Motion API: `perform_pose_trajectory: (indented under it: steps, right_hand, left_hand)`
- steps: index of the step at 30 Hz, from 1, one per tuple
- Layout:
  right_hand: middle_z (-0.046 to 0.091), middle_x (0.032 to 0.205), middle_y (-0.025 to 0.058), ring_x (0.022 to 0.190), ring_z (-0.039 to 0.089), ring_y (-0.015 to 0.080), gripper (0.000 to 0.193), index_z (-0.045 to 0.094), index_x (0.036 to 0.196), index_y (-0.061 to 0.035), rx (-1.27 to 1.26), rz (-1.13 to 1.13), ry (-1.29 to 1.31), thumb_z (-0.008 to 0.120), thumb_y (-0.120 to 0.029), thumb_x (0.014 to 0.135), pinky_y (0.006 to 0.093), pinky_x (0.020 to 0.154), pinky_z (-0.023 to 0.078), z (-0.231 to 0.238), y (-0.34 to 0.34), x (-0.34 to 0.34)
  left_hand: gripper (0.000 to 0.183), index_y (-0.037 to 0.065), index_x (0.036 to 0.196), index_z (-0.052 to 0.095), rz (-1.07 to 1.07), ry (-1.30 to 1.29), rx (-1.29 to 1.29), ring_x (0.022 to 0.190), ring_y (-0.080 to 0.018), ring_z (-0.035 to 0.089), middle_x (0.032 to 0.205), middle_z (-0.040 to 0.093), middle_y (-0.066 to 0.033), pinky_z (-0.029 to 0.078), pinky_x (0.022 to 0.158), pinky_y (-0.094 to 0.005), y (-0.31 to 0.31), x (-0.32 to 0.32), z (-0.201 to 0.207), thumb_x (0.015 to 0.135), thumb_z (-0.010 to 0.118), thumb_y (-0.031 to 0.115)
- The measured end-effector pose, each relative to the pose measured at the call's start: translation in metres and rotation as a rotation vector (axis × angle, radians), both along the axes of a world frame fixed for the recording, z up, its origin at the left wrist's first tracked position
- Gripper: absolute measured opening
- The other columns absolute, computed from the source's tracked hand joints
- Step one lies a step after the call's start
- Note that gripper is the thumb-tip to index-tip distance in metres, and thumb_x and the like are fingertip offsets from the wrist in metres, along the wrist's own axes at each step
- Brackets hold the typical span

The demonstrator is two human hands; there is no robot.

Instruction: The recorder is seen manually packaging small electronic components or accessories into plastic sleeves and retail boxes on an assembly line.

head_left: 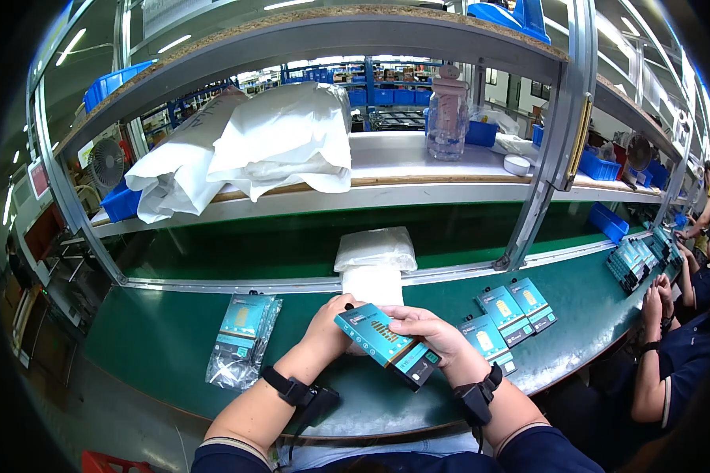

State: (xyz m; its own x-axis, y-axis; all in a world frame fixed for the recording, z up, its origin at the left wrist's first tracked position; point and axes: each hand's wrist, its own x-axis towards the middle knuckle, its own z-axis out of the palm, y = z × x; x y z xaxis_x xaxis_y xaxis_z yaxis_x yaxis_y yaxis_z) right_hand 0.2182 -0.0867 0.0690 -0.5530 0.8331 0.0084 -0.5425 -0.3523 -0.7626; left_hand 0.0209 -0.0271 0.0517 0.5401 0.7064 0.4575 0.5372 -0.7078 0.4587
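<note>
My right hand grips a flat turquoise and black carton, its thumb across the top face. The carton is tilted above the bench, its black end toward me. My left hand is closed at the carton's left end. Its fingers are mostly hidden behind the carton, and a whitish bit shows below them; what they hold I cannot make out. To the left lie similar cartons in clear plastic bags. Right of my hands rest three loose cartons, partly overlapping. Beyond the held carton lies a white sheet.
A stack of clear plastic bags sits at the back of the green bench. Overhead, a shelf bears large white sacks and a bottle. A metal post rises at right. A co-worker's hands are further right, near stacked cartons.
</note>
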Motion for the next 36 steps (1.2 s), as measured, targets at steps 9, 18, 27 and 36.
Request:
perform_pose_trajectory:
  steps: [9, 18, 27, 36]
  right_hand:
    - [0.058, 0.117, 0.0167, 0.096, 0.064, 0.0168, 0.06, 0.033, 0.133, 0.0103, -0.073, 0.05, 0.028, 0.062, -0.008, 0.084, 0.0272, 0.082, 0.053, -0.017, -0.004, 0.002]
    - [0.058, 0.116, 0.018, 0.095, 0.065, 0.0183, 0.058, 0.036, 0.131, 0.0111, -0.096, -0.095, 0.002, 0.062, -0.007, 0.083, 0.0289, 0.081, 0.055, -0.018, 0.004, -0.006]
    - [0.061, 0.113, 0.0141, 0.094, 0.063, 0.0154, 0.051, 0.041, 0.13, 0.0102, 0.004, -0.173, -0.3, 0.06, -0.003, 0.084, 0.0259, 0.083, 0.051, -0.01, -0.007, 0.009]
    - [0.062, 0.105, 0.0156, 0.091, 0.062, 0.0158, 0.039, 0.044, 0.122, 0.0112, 0.009, -0.525, -0.428, 0.056, -0.002, 0.087, 0.0256, 0.079, 0.05, -0.022, -0.001, -0.008]
  left_hand:
    - [0.015, 0.002, 0.096, 0.066, 0.031, -0.238, -0.056, 0.085, -0.0292, 0.059, 0.088, 0.061, -0.0131, 0.048, 0.074, -0.0344, 0.001, 0.003, -0.013, 0.086, 0.059, 0.01]
    - [0.016, 0.002, 0.086, 0.07, -0.093, -0.634, -0.344, 0.082, -0.0166, 0.059, 0.087, 0.061, -0.0066, 0.048, 0.074, -0.0253, 0.004, 0.0, -0.022, 0.072, 0.066, -0.003]
    - [0.016, -0.003, 0.098, 0.066, 0.069, -0.544, -0.633, 0.078, -0.009, 0.061, 0.087, 0.067, -0.0054, 0.049, 0.071, -0.0222, -0.003, -0.01, -0.006, 0.084, 0.064, 0.005]
    - [0.02, -0.001, 0.098, 0.062, 0.053, -0.254, -0.348, 0.067, -0.0107, 0.056, 0.08, 0.06, -0.0053, 0.046, 0.063, -0.023, -0.012, -0.005, 0.008, 0.079, 0.059, -0.001]
